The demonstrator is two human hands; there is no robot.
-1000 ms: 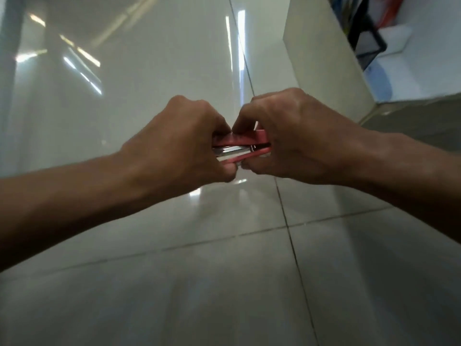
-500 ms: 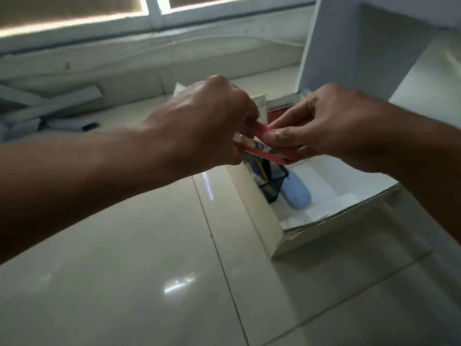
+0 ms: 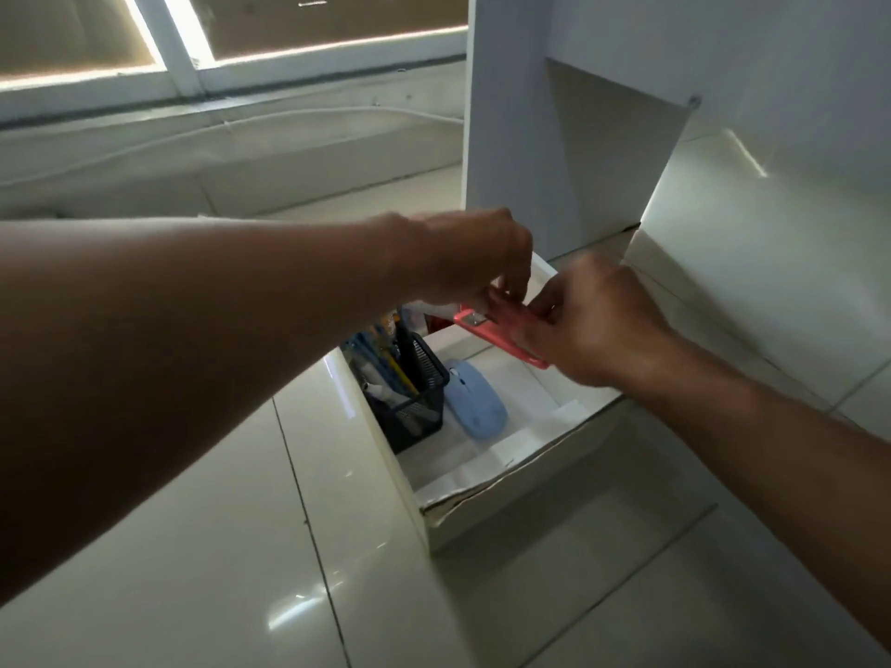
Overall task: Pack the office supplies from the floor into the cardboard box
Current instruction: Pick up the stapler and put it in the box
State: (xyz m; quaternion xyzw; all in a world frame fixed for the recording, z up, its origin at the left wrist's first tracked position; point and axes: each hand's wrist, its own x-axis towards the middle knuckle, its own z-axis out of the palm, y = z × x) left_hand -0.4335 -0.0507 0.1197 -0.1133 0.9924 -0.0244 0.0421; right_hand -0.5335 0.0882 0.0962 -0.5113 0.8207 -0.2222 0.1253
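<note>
A pink stapler (image 3: 496,337) hangs over the open white cardboard box (image 3: 511,494), tilted with its metal end to the left. My right hand (image 3: 598,325) grips its right half. My left hand (image 3: 472,262) reaches across from the left and pinches the stapler's upper left end with its fingertips. Inside the box stand a black mesh pen holder (image 3: 410,383) full of pens and, beside it, a light blue computer mouse (image 3: 475,402). My hands hide the far part of the box.
The box sits on a glossy tiled floor (image 3: 241,547). A white furniture panel (image 3: 511,127) rises just behind the box, and an open box flap (image 3: 752,262) leans to the right. A low window ledge (image 3: 217,151) runs along the back wall.
The view swung from bare floor to the box. Both hands carried the stapler forward and lowered it over the box's interior.
</note>
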